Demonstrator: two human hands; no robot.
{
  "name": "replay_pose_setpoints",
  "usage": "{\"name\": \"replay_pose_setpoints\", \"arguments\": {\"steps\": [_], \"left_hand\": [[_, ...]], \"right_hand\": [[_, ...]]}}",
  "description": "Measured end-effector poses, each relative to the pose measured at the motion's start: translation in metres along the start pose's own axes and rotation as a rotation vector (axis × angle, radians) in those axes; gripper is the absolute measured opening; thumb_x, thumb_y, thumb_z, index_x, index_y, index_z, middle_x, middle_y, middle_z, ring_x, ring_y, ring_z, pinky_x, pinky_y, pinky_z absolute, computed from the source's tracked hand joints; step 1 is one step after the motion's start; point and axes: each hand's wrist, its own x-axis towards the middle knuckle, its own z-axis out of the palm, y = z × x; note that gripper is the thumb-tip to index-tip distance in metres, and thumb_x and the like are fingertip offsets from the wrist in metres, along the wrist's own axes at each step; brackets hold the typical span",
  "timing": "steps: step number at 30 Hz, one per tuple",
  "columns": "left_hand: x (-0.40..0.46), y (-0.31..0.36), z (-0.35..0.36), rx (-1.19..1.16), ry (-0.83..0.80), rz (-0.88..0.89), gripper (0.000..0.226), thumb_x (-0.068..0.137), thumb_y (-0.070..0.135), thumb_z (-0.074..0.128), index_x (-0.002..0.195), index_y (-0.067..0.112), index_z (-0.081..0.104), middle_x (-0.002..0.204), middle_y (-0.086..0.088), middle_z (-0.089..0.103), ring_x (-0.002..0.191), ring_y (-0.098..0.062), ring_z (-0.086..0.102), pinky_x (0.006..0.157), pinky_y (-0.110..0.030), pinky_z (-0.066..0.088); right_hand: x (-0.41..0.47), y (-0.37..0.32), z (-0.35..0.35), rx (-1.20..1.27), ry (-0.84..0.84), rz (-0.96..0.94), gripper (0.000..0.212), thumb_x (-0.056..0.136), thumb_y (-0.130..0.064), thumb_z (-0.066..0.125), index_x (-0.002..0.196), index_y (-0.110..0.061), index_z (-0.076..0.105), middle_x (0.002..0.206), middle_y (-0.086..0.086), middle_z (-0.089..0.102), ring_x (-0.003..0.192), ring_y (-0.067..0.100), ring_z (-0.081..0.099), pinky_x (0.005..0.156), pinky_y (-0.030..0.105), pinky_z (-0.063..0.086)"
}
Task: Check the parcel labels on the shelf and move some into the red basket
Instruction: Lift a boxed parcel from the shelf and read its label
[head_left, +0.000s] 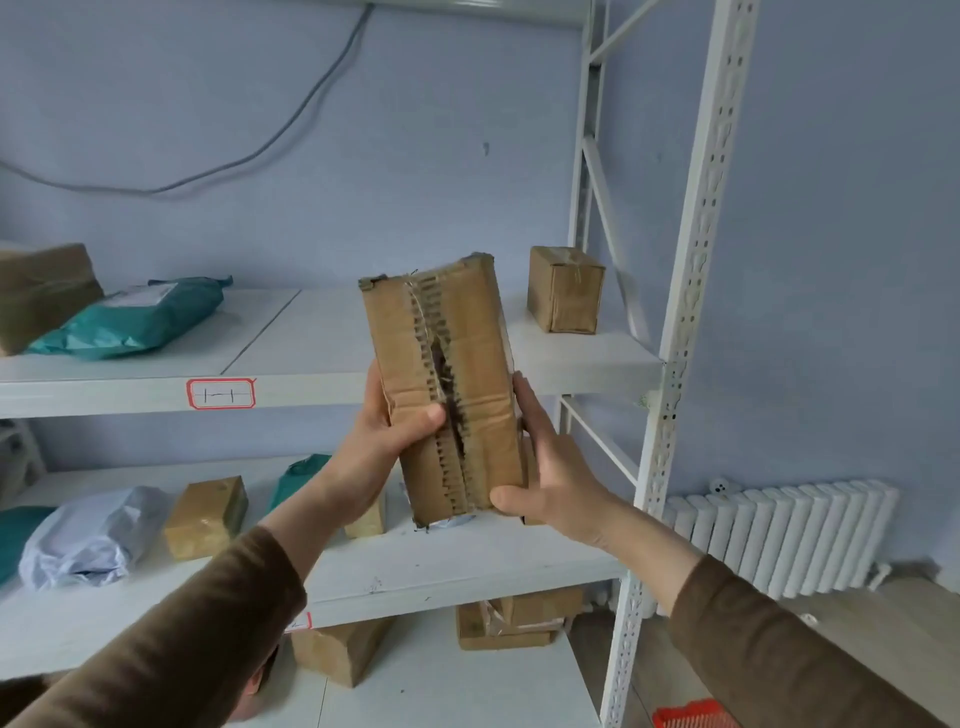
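I hold a long brown cardboard parcel (441, 384) upright in front of the white shelf (311, 384), its torn taped seam facing me. My left hand (387, 441) grips its left side with the thumb across the front. My right hand (550, 467) clasps the right side and lower corner. No label shows on the face turned to me. A corner of the red basket (691, 716) peeks in at the bottom edge, on the floor right of the shelf.
The upper shelf holds a small cardboard box (565, 290), a teal mailer bag (140, 317) and a brown parcel (41, 291). The middle shelf carries a grey bag (88, 535) and small boxes (205, 514). More boxes (519, 618) sit below. A white radiator (789, 535) stands at right.
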Motion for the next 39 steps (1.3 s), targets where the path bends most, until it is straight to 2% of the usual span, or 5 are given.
{"name": "replay_pose_setpoints", "arguments": {"steps": [9, 15, 22, 29, 39], "left_hand": [[-0.014, -0.019, 0.005, 0.685, -0.012, 0.355, 0.147, 0.061, 0.054, 0.094, 0.165, 0.029, -0.007, 0.163, 0.007, 0.013, 0.154, -0.009, 0.023, 0.123, -0.043, 0.036], [-0.002, -0.032, -0.001, 0.184, -0.010, 0.085, 0.115, 0.068, 0.049, 0.094, 0.156, 0.014, 0.028, 0.144, -0.012, 0.057, 0.132, -0.029, 0.061, 0.104, -0.046, 0.055], [0.006, -0.023, 0.008, -0.397, 0.136, -0.339, 0.061, 0.091, 0.065, 0.057, 0.131, 0.020, 0.065, 0.122, -0.013, 0.076, 0.103, -0.028, 0.077, 0.084, -0.042, 0.062], [0.025, -0.011, 0.022, -0.018, 0.329, -0.365, 0.067, 0.094, 0.066, 0.057, 0.145, 0.030, 0.033, 0.124, -0.001, 0.068, 0.108, -0.019, 0.070, 0.084, -0.044, 0.059], [0.022, -0.018, 0.016, -0.300, 0.165, -0.330, 0.074, 0.094, 0.077, 0.024, 0.135, 0.029, 0.063, 0.130, -0.007, 0.074, 0.117, -0.026, 0.073, 0.091, -0.042, 0.059]], "right_hand": [[0.000, 0.011, -0.019, 0.019, -0.168, 0.247, 0.039, 0.077, -0.013, 0.089, 0.110, -0.029, 0.076, 0.100, -0.023, 0.078, 0.106, -0.004, 0.070, 0.102, 0.023, 0.052], [0.014, 0.011, -0.014, -0.016, -0.055, 0.089, 0.120, 0.058, -0.056, 0.096, 0.154, -0.047, 0.026, 0.155, -0.012, 0.045, 0.146, 0.018, 0.042, 0.115, 0.050, 0.043], [0.020, -0.012, -0.017, 0.409, 0.030, 0.151, 0.086, 0.074, -0.063, 0.076, 0.147, -0.033, 0.042, 0.119, -0.014, 0.072, 0.104, 0.004, 0.071, 0.079, 0.017, 0.056], [0.029, 0.001, -0.017, 0.777, 0.277, 0.286, 0.042, 0.098, -0.027, 0.065, 0.140, -0.029, 0.061, 0.122, 0.001, 0.076, 0.090, 0.009, 0.075, 0.063, 0.018, 0.055], [0.022, -0.025, 0.012, 0.086, 0.323, 0.016, 0.058, 0.096, -0.038, 0.069, 0.148, -0.039, 0.042, 0.138, -0.011, 0.058, 0.125, 0.007, 0.056, 0.092, 0.014, 0.052]]}}
